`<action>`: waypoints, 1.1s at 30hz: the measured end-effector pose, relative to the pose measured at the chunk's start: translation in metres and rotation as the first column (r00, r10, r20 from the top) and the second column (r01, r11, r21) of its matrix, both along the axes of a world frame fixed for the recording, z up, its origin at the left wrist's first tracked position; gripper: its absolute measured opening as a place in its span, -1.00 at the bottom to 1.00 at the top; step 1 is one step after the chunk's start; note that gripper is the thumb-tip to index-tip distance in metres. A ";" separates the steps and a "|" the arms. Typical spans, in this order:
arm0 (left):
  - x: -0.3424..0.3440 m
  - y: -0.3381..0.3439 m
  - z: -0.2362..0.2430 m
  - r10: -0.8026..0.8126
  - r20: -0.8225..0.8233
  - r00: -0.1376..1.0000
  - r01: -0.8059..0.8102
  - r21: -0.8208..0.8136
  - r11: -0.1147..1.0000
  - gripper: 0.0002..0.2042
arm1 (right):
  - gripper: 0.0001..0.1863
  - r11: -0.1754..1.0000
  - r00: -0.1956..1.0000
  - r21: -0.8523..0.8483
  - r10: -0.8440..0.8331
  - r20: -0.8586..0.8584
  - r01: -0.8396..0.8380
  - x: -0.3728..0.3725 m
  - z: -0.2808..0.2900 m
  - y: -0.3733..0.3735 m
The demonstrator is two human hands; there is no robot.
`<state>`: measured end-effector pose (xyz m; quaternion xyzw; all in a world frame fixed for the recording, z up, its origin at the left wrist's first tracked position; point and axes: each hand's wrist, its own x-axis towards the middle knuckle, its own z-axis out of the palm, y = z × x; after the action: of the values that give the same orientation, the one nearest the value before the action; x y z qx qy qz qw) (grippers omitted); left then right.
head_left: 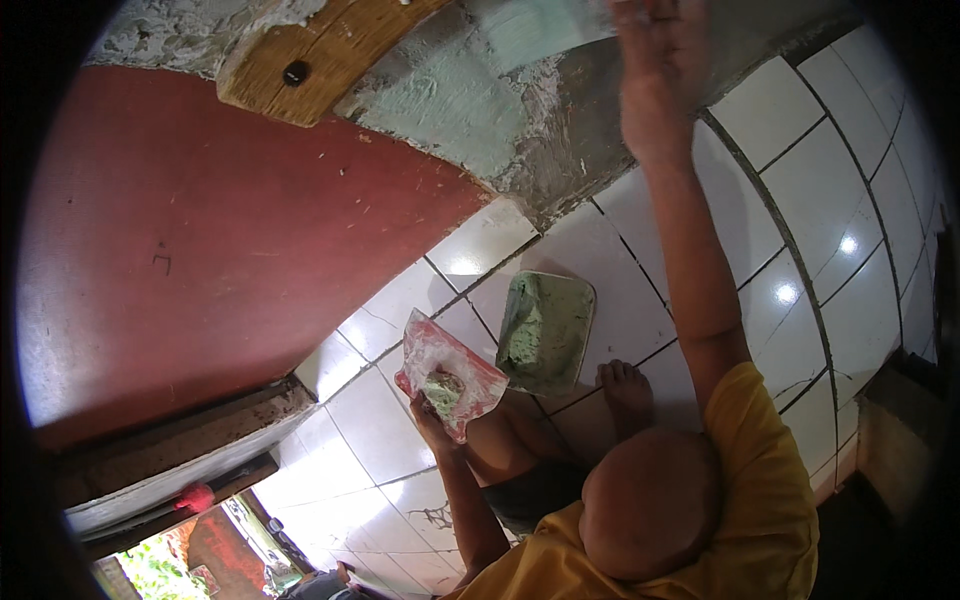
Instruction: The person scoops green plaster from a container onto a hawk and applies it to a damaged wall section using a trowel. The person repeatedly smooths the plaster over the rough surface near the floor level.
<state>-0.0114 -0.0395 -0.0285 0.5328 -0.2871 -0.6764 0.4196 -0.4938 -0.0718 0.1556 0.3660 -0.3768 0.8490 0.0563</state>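
Across the middle and right, white floor tiles (610, 260) with dark joints, glossy under a few bright reflections. On the left, a broad red panel (230, 230), scuffed and specked with pale marks. Along the top, a grey wall (585, 130), coated in places with pale green putty (445, 110), partly smooth and partly ridged. Toward the lower right, a yellow shirt (770, 450), short-sleeved. At upper left, next to the coated stretch, a wooden board (330, 50) with rounded corners. Up against the wall, at the end of an outstretched arm, the right hand (662, 85), blurred and cut off by the top edge; impossible to tell whether spread, closed or holding something. On the tiles near the centre, a rectangular tray (572, 345) with putty inside, thickest along the left side. Just left of it, a red sheet (478, 372) smeared whitish. Right of the tray's lower end, a bare foot (627, 395). Curled around the sheet's lower left edge, holding it up, the left hand (430, 425). On the sheet, a small lump (442, 393) of green putty. On the board, a round black knob (295, 73).
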 end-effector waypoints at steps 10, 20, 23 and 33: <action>-0.004 -0.002 0.001 0.049 0.056 0.997 -0.052 0.052 0.997 -0.55 | -0.63 0.994 0.995 0.096 0.060 -0.075 -0.053 0.037 -0.002 0.000; 0.004 -0.004 -0.007 -0.043 0.171 0.984 0.048 -0.027 0.998 -0.53 | -0.63 0.983 0.983 -0.002 -0.185 0.010 0.185 0.005 -0.001 -0.014; -0.002 -0.003 -0.002 0.000 0.085 0.996 -0.001 0.004 1.000 -0.63 | -0.64 0.990 0.982 0.026 -0.143 0.123 0.140 0.002 0.006 0.012; 0.001 -0.006 -0.002 -0.089 0.221 0.971 0.095 -0.019 0.995 -0.55 | -0.54 0.984 0.981 0.157 -0.055 -0.183 0.085 0.051 -0.034 -0.008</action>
<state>-0.0103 -0.0454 -0.0308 0.5844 -0.3660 -0.6277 0.3612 -0.4429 -0.0798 0.1217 0.4304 -0.4517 0.7763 0.0894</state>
